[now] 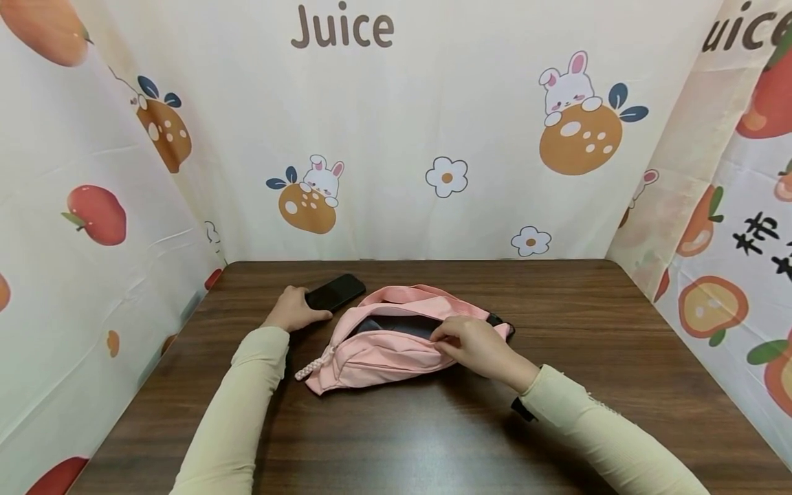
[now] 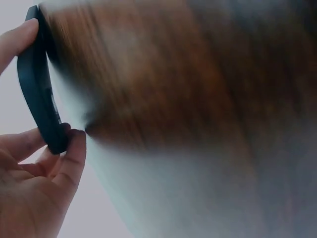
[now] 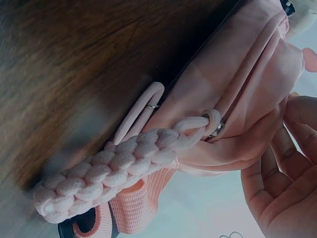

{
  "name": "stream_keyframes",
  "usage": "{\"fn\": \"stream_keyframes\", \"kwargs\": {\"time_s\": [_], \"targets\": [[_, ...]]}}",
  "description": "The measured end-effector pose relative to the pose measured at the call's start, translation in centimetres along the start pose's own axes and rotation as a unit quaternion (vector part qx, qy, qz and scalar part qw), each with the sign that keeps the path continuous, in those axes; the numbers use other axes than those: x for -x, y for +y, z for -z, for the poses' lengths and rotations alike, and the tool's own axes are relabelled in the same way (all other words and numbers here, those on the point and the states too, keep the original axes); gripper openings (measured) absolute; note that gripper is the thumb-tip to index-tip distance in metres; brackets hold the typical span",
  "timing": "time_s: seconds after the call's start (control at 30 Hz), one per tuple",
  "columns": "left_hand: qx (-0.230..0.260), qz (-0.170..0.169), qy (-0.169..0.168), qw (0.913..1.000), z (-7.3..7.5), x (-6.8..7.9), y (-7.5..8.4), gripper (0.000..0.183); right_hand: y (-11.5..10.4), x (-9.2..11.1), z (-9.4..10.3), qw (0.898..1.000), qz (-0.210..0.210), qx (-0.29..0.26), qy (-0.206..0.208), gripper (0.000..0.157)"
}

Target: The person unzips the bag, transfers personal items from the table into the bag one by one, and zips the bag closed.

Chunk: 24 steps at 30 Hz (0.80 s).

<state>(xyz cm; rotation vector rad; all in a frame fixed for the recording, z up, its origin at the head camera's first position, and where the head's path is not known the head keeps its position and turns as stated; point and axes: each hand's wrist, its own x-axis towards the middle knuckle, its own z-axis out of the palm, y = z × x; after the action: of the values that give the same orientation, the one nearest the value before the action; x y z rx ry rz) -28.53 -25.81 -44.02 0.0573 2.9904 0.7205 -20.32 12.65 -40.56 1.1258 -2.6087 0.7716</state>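
A pink waist bag lies on the wooden table, its top zip parted so the dark lining shows. My right hand pinches the bag's front edge near the right end of the opening. In the right wrist view the fingers curl at the pink fabric, beside a braided zip pull. To the left of the bag, my left hand grips a black smartphone. The left wrist view shows the phone held on edge between thumb and fingers.
Pink webbing strap and a black buckle lie behind and right of the bag. Another black buckle piece shows under the right wrist. Printed fabric walls stand around the table at the back and sides.
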Motion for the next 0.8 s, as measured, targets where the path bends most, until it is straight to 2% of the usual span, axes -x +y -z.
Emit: {"fn": "stream_keyframes", "kwargs": {"time_s": [0.4,0.8], "targets": [[0.018,-0.021,0.028,0.9992,0.5,0.7,0.3,0.087,0.0,0.1,0.0,1.000,0.000,0.002,0.001,0.005],[0.060,-0.038,0.044,0.9965,1.7,2.5,2.0,0.088,-0.1,0.2,0.0,1.000,-0.003,0.001,0.008,0.007]]}}
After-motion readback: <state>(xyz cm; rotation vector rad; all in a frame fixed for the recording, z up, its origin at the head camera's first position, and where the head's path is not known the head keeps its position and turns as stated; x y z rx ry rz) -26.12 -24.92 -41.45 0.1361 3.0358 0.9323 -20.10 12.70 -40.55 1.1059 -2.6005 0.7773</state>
